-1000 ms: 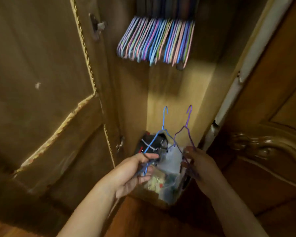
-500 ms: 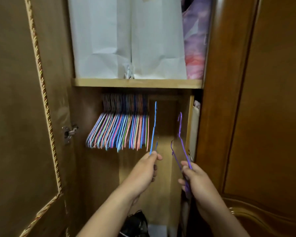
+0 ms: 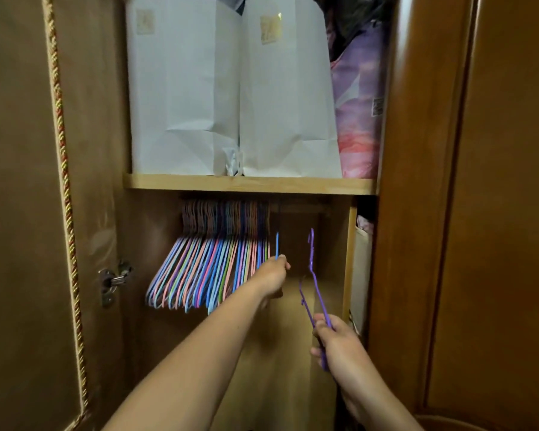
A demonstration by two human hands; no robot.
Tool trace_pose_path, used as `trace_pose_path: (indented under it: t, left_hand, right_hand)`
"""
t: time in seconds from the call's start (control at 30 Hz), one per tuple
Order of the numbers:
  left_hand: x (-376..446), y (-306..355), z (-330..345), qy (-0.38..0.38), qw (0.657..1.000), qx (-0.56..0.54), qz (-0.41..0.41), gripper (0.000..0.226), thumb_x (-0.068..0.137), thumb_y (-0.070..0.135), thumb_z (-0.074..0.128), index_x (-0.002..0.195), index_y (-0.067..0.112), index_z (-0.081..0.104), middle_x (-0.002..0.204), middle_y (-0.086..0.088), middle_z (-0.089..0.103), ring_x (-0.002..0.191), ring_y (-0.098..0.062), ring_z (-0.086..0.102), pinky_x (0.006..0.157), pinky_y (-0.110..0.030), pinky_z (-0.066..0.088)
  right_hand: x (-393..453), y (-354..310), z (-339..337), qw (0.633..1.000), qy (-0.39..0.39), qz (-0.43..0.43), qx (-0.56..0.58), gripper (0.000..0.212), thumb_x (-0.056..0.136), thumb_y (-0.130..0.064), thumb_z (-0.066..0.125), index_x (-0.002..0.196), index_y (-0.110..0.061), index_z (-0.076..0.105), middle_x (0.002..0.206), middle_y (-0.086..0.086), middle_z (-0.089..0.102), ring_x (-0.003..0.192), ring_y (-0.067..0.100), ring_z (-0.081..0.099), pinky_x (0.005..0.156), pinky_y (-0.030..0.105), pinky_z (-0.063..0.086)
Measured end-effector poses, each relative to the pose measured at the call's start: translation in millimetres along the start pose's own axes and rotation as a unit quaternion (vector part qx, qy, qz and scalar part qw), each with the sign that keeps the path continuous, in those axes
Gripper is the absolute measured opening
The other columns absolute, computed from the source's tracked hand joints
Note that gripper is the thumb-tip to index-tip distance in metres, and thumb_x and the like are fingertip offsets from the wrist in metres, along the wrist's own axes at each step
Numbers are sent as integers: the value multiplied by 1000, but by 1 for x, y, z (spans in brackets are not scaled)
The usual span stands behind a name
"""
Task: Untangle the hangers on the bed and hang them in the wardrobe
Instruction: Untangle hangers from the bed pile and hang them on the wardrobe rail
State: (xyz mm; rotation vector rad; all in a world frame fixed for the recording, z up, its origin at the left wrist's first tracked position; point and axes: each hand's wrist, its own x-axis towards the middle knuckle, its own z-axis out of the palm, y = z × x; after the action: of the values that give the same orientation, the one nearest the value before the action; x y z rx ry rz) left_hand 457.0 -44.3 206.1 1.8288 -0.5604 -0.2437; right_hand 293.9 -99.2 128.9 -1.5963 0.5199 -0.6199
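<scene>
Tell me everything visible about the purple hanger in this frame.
The purple hanger is a thin hanger, seemingly coated wire, seen nearly edge-on. Its hook points up toward the dark space under the wooden shelf, not yet hung. The right hand grips its lower part, fingers curled round it. It stands tilted, right of the row of hung hangers, apart from them and from the blue hanger.

Left arm: bare forearm runs from the bottom centre of the frame up toward the middle, stretched well forward.
Left hand point(image 3: 273, 276): at frame centre, fingers curled, thumb and fingers pinching a thin blue wire.
Right arm: enters from the lower right, shorter reach.
Right hand point(image 3: 339, 340): lower right of centre, fingers curled round a purple wire.
</scene>
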Motion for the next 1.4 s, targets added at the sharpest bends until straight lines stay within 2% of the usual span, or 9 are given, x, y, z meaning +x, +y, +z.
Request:
trace_pose_path:
  t: [0.17,0.3,0.37,0.47,0.67,0.83,0.97,1.13,1.4]
  left_hand:
    - [-1,1,-3,-30,998,15,-62,54,105,45,25,143,9,41,129,-15,53,75,-27,64,53,-27,54]
    - [8,12,-16,-59,995,6,-82,56,106,42,28,152,12,28,155,-14,31,69,-28,68,78,-43,62]
    - [9,15,-18,-68,992,40,-93,52,106,36,30,150,8,30,147,-19,40,74,-33,71,82,-49,60]
    - [5,11,-22,-127,980,87,-123,48,106,32,30,145,4,32,136,-25,47,81,-36,74,66,-42,62]
    - [-14,-8,-30,-110,970,211,-54,53,101,42,44,142,10,34,121,-24,61,41,-21,59,36,-23,44]
    - [-42,-24,-49,-156,966,204,-17,59,101,45,46,149,19,25,103,-14,64,39,-15,53,37,-23,43]
    - [-39,-25,-78,-108,962,252,11,48,102,41,46,139,12,42,93,-12,66,42,-19,54,47,-28,49]
    - [-25,-34,-121,-53,977,207,4,19,101,34,49,108,18,59,79,-10,68,51,-21,61,58,-36,56]
    - [-15,-60,-164,25,982,187,-18,17,98,24,51,99,13,63,78,-12,71,56,-23,63,50,-26,48]
  right_hand:
    - [4,-3,6,999,23,22,-12,19,103,-30,47,116,-24,60,112,4,62,90,20,62,61,24,47]
    - [9,-30,14,999,33,7,-16,17,105,-31,44,116,-25,56,110,3,61,95,26,66,73,30,52]
    - [15,-38,18,999,40,-2,-28,18,104,-28,44,114,-23,58,107,6,62,100,28,65,74,30,52]
    - [18,-37,18,999,43,-6,-32,17,104,-24,45,112,-21,59,102,7,62,92,28,64,67,28,48]
    - [18,-23,9,999,3,12,-48,13,104,-23,44,106,-26,57,106,9,64,79,22,61,65,31,46]
    - [32,-22,26,997,19,-21,-78,16,104,-27,44,115,-27,56,108,4,62,86,22,65,66,28,49]
    - [66,-36,47,991,24,-77,-106,28,103,-31,43,128,-24,55,112,3,60,97,25,65,71,30,51]
    - [119,-51,73,980,36,-112,-163,35,104,-35,40,136,-24,51,127,0,55,110,20,59,98,42,52]
    - [150,-15,97,942,2,-156,-297,44,104,-50,26,133,-28,50,118,-1,62,110,18,58,95,40,48]
